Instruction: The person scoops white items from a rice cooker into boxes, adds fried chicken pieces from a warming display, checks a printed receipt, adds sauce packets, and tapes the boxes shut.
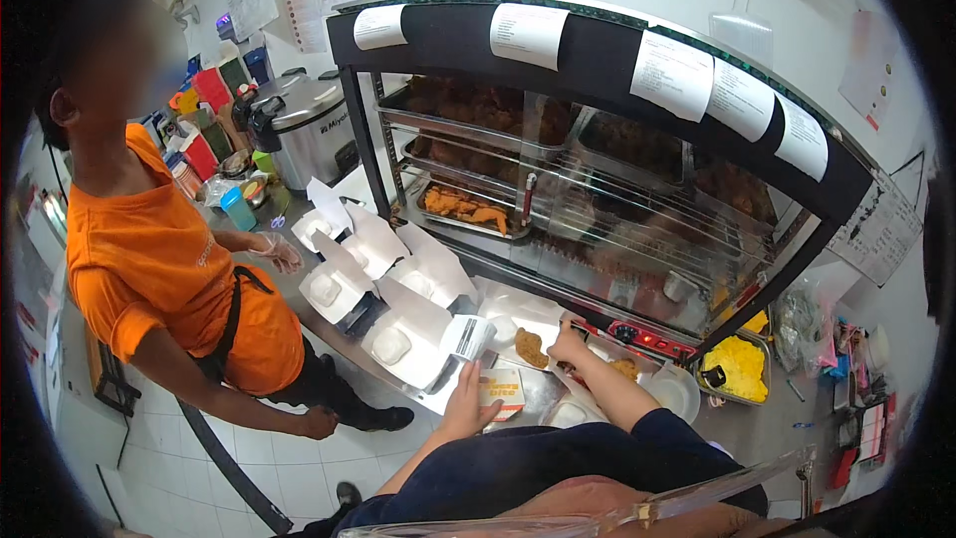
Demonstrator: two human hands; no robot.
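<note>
My left hand [464, 405] is at the counter's front edge, its fingers against the side of a small printed food box [502, 393] and just below a paper slip [469, 336]. Whether it grips either is unclear. My right hand [569, 347] reaches over the open white boxes beside a piece of fried chicken [529, 347]; its fingertips are partly hidden, so I cannot tell what it holds. Open paper meal boxes with white wrapped mounds, such as this wrapped mound [390, 344], stand in rows to the left. Another piece of fried food [624, 369] lies right of my right wrist.
A glass-fronted warming cabinet [597, 232] with trays of fried chicken stands behind the boxes. A co-worker in an orange shirt [160, 239] stands at left, one hand in a clear glove. A tray of yellow food [736, 370], plates [672, 392] and plastic bags [803, 329] are at right.
</note>
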